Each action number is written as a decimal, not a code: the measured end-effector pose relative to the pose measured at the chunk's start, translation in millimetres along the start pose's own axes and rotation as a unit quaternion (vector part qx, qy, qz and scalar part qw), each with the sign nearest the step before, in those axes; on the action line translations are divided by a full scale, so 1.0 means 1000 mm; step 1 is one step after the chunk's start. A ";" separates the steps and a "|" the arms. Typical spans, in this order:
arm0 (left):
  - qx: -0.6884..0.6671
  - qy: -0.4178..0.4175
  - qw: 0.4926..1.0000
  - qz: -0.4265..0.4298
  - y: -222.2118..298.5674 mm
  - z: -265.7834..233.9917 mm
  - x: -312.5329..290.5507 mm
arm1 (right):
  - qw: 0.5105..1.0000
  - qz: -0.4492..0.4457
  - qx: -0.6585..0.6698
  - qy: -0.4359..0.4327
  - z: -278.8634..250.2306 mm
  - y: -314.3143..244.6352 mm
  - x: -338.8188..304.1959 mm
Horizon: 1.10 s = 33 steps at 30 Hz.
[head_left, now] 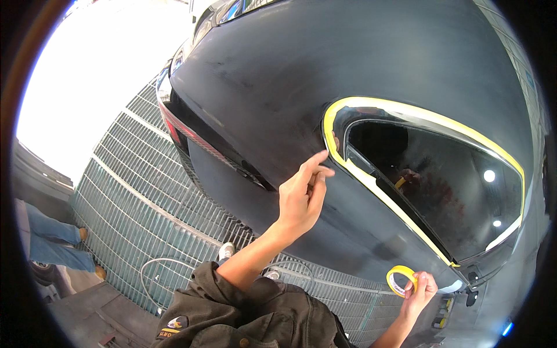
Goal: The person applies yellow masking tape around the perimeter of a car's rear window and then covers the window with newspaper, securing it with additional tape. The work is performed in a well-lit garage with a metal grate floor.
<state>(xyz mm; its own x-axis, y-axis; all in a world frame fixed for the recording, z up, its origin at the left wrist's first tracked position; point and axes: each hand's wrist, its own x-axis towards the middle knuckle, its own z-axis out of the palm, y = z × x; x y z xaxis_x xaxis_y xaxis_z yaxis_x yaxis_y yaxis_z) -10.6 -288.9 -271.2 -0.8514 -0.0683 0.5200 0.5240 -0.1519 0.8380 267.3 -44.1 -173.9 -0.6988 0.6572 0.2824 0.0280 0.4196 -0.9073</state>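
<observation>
Yellow tape (406, 110) already edges the car window (441, 185) top and lower side. Left hand (301, 194), loosely curled, fingertips press tape at the front corner; right hand (419, 290) grips the tape roll (401, 280) near the rear corner, which looks unfinished.

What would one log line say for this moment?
left hand: fingertip pressing yellow masking tape at car window corner | right hand: holding tape roll | dark car body

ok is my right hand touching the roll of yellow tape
Touching. The head view shows the right hand with its fingers curled around the rim of the yellow tape roll, holding it up beside the lower edge of the dark car body.
</observation>
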 end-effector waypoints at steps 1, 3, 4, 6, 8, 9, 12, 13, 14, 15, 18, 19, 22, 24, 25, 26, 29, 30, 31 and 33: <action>-0.001 -0.004 1.000 -0.014 0.005 -0.001 0.003 | 1.000 0.003 0.001 -0.001 0.001 -0.002 -0.001; -0.021 0.000 0.999 -0.032 0.008 -0.002 0.008 | 1.000 0.012 -0.008 0.014 0.008 -0.006 -0.005; -0.040 0.008 0.999 -0.036 0.007 -0.002 0.011 | 1.000 0.014 -0.013 0.021 0.009 -0.009 -0.006; -0.071 0.003 0.997 -0.022 0.005 -0.004 0.015 | 1.000 0.011 -0.014 0.016 0.009 -0.006 -0.008; -0.102 -0.003 0.994 -0.037 0.010 0.001 0.015 | 1.000 0.005 -0.009 -0.001 0.010 -0.005 -0.011; -0.118 -0.006 0.992 -0.044 0.011 0.004 0.014 | 1.000 0.010 -0.007 -0.007 0.010 -0.007 -0.012; -0.112 -0.026 0.992 -0.042 0.002 0.019 0.001 | 1.000 0.005 -0.005 -0.009 0.017 -0.008 -0.014; -0.117 -0.024 0.992 -0.046 0.003 0.024 -0.005 | 1.000 0.007 -0.007 -0.006 0.019 -0.009 -0.015; -0.124 -0.029 0.990 -0.058 0.004 0.027 -0.011 | 1.000 0.008 -0.009 -0.003 0.021 -0.009 -0.016; -0.123 -0.038 0.989 -0.068 0.007 0.029 -0.016 | 1.000 0.010 -0.011 -0.001 0.023 -0.010 -0.016; -0.144 -0.106 0.981 -0.077 0.007 0.027 -0.037 | 1.000 0.006 -0.019 -0.019 0.026 -0.009 -0.018; -0.146 -0.103 0.981 -0.073 0.007 0.027 -0.039 | 0.999 0.002 -0.025 -0.028 0.025 -0.008 -0.019; -0.148 -0.093 0.982 -0.068 0.008 0.023 -0.042 | 0.999 0.013 -0.009 -0.028 0.028 -0.011 -0.020; -0.120 -0.082 0.988 -0.052 0.009 0.019 -0.038 | 0.999 0.014 -0.014 -0.030 0.030 -0.010 -0.020; -0.102 -0.079 0.991 -0.046 0.008 0.017 -0.037 | 0.999 0.016 -0.016 -0.032 0.031 -0.009 -0.020; -0.089 -0.083 0.992 -0.018 0.003 0.018 -0.036 | 0.999 0.022 -0.020 -0.031 0.034 -0.010 -0.021; -0.041 -0.092 0.995 -0.001 0.005 0.024 -0.034 | 0.999 0.028 -0.019 -0.039 0.040 -0.012 -0.022; -0.027 -0.123 0.992 -0.019 0.009 0.023 -0.033 | 0.997 0.041 -0.026 -0.054 0.037 -0.012 -0.024; -0.007 -0.129 0.992 -0.016 0.012 0.025 -0.033 | 0.997 0.042 -0.025 -0.055 0.036 -0.012 -0.025; 0.034 -0.138 0.990 -0.009 0.015 0.031 -0.035 | 0.997 0.044 -0.023 -0.059 0.037 -0.011 -0.026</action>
<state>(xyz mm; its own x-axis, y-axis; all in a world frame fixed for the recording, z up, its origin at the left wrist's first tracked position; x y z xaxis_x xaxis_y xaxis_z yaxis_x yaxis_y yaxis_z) 28.0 -258.3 -271.4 -0.8274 0.2078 0.5218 0.5167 -0.0828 0.8522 258.6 -89.4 -182.6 -0.7713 0.6159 0.1608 0.1241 0.3933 -0.9110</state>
